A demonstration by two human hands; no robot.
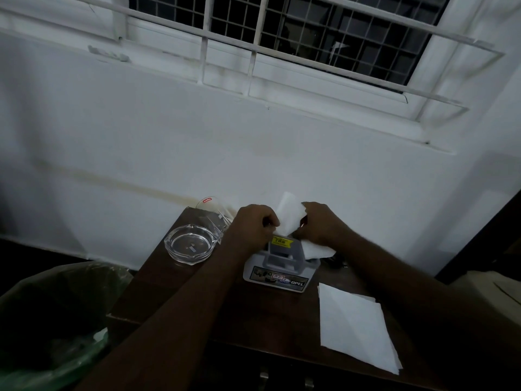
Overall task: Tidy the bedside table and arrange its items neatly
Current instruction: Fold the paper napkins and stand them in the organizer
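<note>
A grey napkin holder (277, 273) with a yellow price sticker and an "OPEL" label stands in the middle of the dark wooden bedside table (180, 294). White napkins (289, 213) stick up from its slot. My left hand (253, 224) grips the napkins' left side, fingers closed. On the right side, my right hand (321, 221) pinches them, with more napkin hanging below it. A folded stack of white napkins (355, 325) lies flat on the table's front right.
A clear glass ashtray (191, 244) sits at the table's back left, with a clear drinking glass (212, 213) lying behind it. A bin lined with a green bag (53, 320) stands left of the table. The white wall and barred window rise behind.
</note>
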